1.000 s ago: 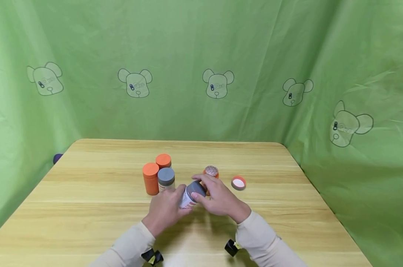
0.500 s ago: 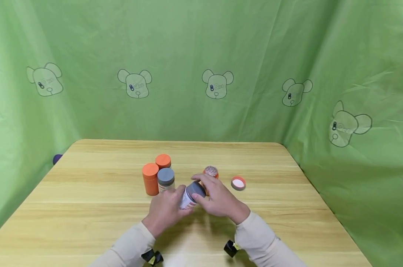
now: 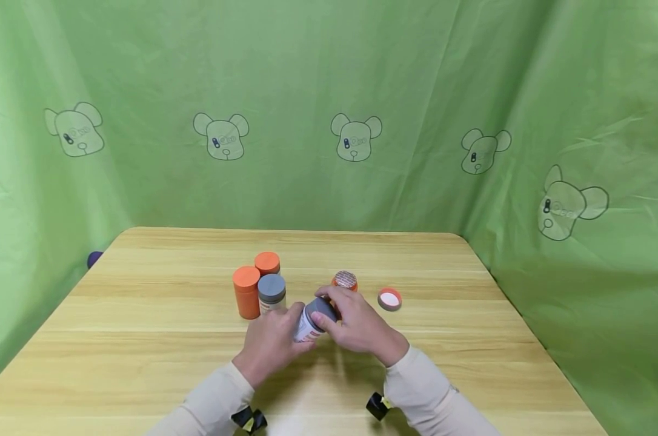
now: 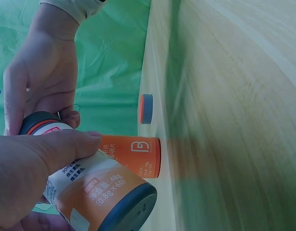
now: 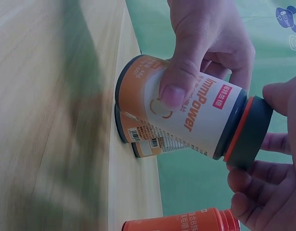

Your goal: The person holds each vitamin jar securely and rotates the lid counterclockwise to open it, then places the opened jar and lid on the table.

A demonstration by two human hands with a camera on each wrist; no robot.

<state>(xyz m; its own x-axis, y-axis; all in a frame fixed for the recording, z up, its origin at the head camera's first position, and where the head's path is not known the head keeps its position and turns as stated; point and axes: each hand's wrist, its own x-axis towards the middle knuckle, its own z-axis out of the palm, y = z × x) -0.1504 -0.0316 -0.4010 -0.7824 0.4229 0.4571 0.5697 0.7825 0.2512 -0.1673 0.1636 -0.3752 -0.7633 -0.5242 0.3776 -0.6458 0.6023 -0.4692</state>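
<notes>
A white and orange supplement bottle (image 3: 307, 330) with a dark grey cap (image 5: 252, 132) is held tilted above the table. My left hand (image 3: 271, 340) grips its body, the thumb lying across the label in the right wrist view. My right hand (image 3: 362, 324) has thumb and fingers around the cap. An orange-red ring shows between cap and bottle neck in both wrist views. Just behind my right hand stands an uncapped orange bottle (image 4: 133, 155) with a foil seal (image 3: 345, 279) on its mouth. Its lower part is hidden by the hand in the head view.
Left of my hands, two orange-capped bottles (image 3: 246, 293) and a grey-capped bottle (image 3: 271, 289) stand close together. A loose cap (image 3: 389, 299) lies inside-up to the right, showing a white liner. Green curtain (image 3: 296, 181) surrounds the wooden table (image 3: 143, 339).
Both hands keep their hold on the bottle and its cap. The right fingers have shifted very slightly on the cap; the standing bottles and the loose cap stay put.
</notes>
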